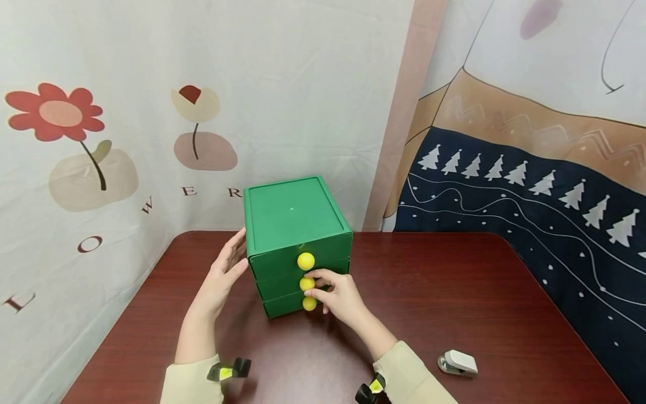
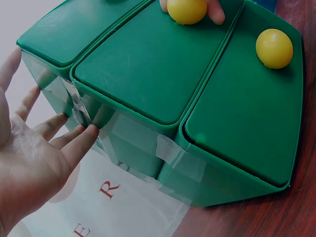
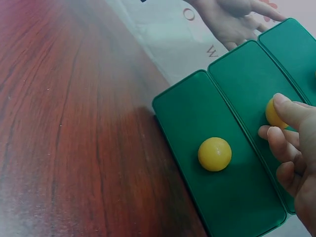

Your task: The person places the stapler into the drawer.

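Note:
A green three-drawer box [image 1: 292,216] stands on the table, each drawer front bearing a round yellow knob. My right hand [image 1: 340,294] pinches the middle knob [image 1: 307,284] between thumb and fingers, as the right wrist view also shows. Above it is the top knob [image 1: 305,261]; below it, the bottom knob [image 3: 215,154]. All the drawers look closed. Against the box's left side rests my left hand [image 2: 37,158], its fingers spread and fairly straight, fingertips touching the side wall. Clear tape [image 2: 81,106] runs along that side.
A small white-topped stapler [image 1: 457,363] lies on the reddish-brown table [image 1: 429,292], to the right of my right forearm. Behind the table hang a curtain with printed flowers [image 1: 303,84] and a dark blue cloth with white trees [image 1: 504,196].

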Motion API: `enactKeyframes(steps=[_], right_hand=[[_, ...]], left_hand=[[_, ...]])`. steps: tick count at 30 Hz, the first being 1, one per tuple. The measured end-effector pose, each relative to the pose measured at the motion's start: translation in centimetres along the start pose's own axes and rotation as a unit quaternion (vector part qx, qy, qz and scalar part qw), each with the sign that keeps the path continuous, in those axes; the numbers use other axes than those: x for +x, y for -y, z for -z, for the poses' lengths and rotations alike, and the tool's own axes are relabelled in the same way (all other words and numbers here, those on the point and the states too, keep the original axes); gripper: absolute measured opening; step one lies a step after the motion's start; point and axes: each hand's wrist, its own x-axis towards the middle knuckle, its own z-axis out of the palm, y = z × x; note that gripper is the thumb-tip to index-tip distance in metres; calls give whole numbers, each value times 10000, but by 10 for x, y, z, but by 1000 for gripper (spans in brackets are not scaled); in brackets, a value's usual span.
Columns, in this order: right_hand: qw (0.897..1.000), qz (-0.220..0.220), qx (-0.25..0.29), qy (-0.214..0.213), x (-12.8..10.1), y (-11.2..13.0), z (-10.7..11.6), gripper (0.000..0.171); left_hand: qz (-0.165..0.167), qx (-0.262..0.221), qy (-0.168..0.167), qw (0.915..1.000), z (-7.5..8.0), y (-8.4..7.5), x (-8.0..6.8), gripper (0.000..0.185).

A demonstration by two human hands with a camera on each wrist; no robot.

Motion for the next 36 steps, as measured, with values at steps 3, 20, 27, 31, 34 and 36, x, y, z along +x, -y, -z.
enactKeyframes(steps=[3,20,27,31,34,36], right_hand=[[10000,9,36,-31,-3,-3,0,26],[9981,-326,-107,516,-26,-39,3,23],[9968,-435,130,651,-25,-43,-4,26],[9966,-488,221,625,-24,-45,-9,28],[9967,-520,305,539,-22,-45,-12,27],[9968,-556,355,459,-21,-46,-14,25]], left_hand=[[12,9,13,10000,1,-1,0,58],[3,22,-3,10000,0,-3,-1,58],[-18,-33,-2,10000,-2,-4,-1,59],[2,1,7,10000,-1,-3,-1,59],[24,44,17,10000,-1,-3,-1,58],[33,62,21,10000,0,-2,-2,58]])
